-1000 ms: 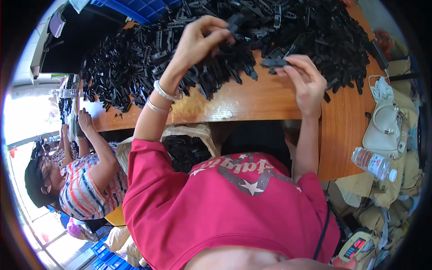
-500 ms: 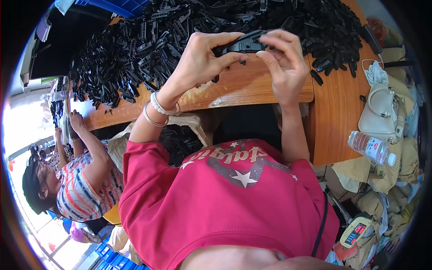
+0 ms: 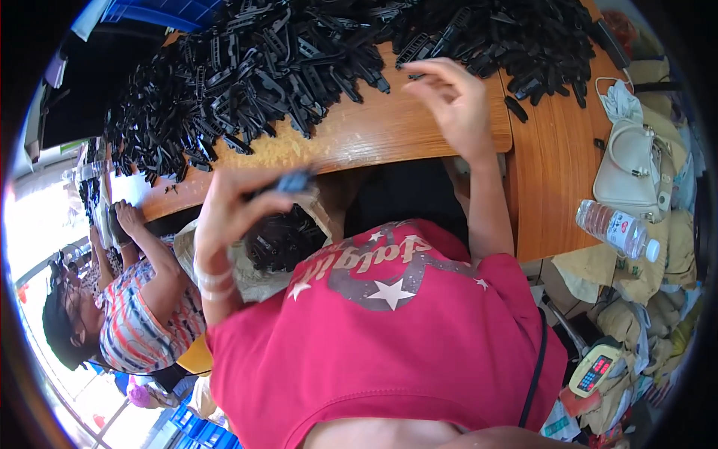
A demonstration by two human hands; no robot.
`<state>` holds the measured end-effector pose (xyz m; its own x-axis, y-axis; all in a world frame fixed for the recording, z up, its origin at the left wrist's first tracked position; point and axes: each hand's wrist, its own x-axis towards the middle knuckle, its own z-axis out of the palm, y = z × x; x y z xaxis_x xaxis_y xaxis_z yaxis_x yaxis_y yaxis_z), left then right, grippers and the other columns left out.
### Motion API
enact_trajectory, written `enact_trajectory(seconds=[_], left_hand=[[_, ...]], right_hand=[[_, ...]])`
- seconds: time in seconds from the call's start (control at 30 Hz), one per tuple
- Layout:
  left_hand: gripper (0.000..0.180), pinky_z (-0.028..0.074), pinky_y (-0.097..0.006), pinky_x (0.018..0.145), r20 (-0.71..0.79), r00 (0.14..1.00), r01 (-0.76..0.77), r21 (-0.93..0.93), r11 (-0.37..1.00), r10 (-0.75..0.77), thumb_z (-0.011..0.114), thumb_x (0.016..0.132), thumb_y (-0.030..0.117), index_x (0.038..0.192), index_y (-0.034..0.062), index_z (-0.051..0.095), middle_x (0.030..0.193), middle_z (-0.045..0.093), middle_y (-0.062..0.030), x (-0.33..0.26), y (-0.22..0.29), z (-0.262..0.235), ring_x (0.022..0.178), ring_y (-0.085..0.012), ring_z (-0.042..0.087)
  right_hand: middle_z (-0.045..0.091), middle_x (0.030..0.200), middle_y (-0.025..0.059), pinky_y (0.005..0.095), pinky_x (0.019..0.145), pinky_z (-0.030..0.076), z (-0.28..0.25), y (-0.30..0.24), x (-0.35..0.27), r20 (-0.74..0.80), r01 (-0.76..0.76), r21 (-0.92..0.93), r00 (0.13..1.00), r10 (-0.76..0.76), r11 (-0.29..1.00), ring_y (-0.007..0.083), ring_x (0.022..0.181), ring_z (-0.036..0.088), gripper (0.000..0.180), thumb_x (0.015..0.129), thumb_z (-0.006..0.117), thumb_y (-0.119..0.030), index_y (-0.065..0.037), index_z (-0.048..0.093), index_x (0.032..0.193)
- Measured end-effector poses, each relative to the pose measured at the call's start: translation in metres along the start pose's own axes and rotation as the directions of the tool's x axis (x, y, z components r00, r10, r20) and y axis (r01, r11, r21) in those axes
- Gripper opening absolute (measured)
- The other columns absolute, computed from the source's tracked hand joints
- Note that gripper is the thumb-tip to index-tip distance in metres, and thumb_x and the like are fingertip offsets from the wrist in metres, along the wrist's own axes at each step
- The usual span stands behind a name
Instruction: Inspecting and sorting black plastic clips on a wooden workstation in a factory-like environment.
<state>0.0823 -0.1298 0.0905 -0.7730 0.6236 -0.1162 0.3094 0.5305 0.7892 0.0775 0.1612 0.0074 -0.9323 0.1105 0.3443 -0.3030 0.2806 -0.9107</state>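
Observation:
My left hand (image 3: 228, 213), blurred by motion, is pinched around a small dark plastic part (image 3: 294, 182). It hangs over the near table edge, above an open pale sack (image 3: 321, 213) that holds black plastic parts (image 3: 280, 243). Over the table, my right hand (image 3: 456, 108) has its thumb and forefinger apart. Its fingertips point left, close to the front of a large heap of black plastic parts (image 3: 269, 67). Nothing shows clearly between those fingers.
A loose black part (image 3: 516, 109) lies on the wooden table (image 3: 550, 187) at right. Beyond are a white handbag (image 3: 632, 176), a plastic bottle (image 3: 615, 228) and a device with a lit red display (image 3: 596, 370). Another person (image 3: 142, 314) works at left, a hand (image 3: 129, 215) at the table edge.
My hands have come apart from around the black part. My left hand has carried it left and toward me, over the sack; my right hand has stayed above the table, slightly lower and leftward.

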Motion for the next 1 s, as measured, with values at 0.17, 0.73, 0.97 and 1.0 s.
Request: enact_trajectory(seconds=[0.17, 0.73, 0.97, 1.0], left_hand=[[0.033, 0.048, -0.031, 0.059, 0.05, 0.815, 0.543, 0.284, 0.79, -0.578, 0.076, 0.068, 0.02, 0.091, -0.0016, 0.066, 0.069, 0.064, -0.0148, -0.096, -0.044, 0.001, 0.058, -0.0228, 0.062], [0.024, 0.051, -0.041, 0.072, -0.694, 0.663, 0.245, 0.555, 0.795, 0.281, 0.064, 0.075, 0.025, 0.087, 0.0055, 0.068, 0.09, 0.065, -0.0171, 0.247, -0.12, -0.097, 0.083, -0.0338, 0.063], [0.029, 0.051, -0.038, 0.074, -0.669, 0.735, 0.365, 0.253, 0.896, -0.111, 0.074, 0.067, 0.034, 0.079, 0.0074, 0.07, 0.083, 0.067, -0.0172, 0.258, -0.138, -0.107, 0.083, -0.0324, 0.065], [0.029, 0.051, -0.038, 0.074, -0.663, 0.74, 0.365, 0.255, 0.896, -0.113, 0.074, 0.067, 0.034, 0.079, 0.0074, 0.07, 0.083, 0.067, -0.0172, 0.258, -0.138, -0.104, 0.083, -0.0324, 0.065]], right_hand=[[0.059, 0.084, 0.0124, 0.0375, 0.072, 0.045, -0.065, 0.053, -0.023, -0.419, -0.304, -0.656, 0.908, 0.002, 0.691, 0.0302, 0.082, 0.057, 0.017, 0.079, 0.065, -0.016, -0.003, 0.063, 0.089], [0.05, 0.098, 0.0056, 0.0213, 0.065, 0.045, -0.064, 0.051, -0.045, -0.491, -0.29, -0.275, 0.862, 0.126, 0.916, 0.0094, 0.076, 0.051, 0.022, 0.088, 0.053, -0.001, 0.004, 0.057, 0.109], [0.051, 0.078, 0.0014, 0.0185, 0.054, 0.037, -0.042, 0.038, -0.03, -0.55, -0.265, -0.114, 0.819, 0.161, 0.958, 0.0052, 0.064, 0.045, 0.024, 0.093, 0.048, -0.012, 0.001, 0.059, 0.11], [0.051, 0.073, 0.0006, 0.018, 0.052, 0.035, -0.038, 0.037, -0.028, -0.575, -0.257, -0.085, 0.801, 0.163, 0.963, 0.0044, 0.061, 0.043, 0.024, 0.094, 0.047, -0.014, 0.0, 0.059, 0.109]])
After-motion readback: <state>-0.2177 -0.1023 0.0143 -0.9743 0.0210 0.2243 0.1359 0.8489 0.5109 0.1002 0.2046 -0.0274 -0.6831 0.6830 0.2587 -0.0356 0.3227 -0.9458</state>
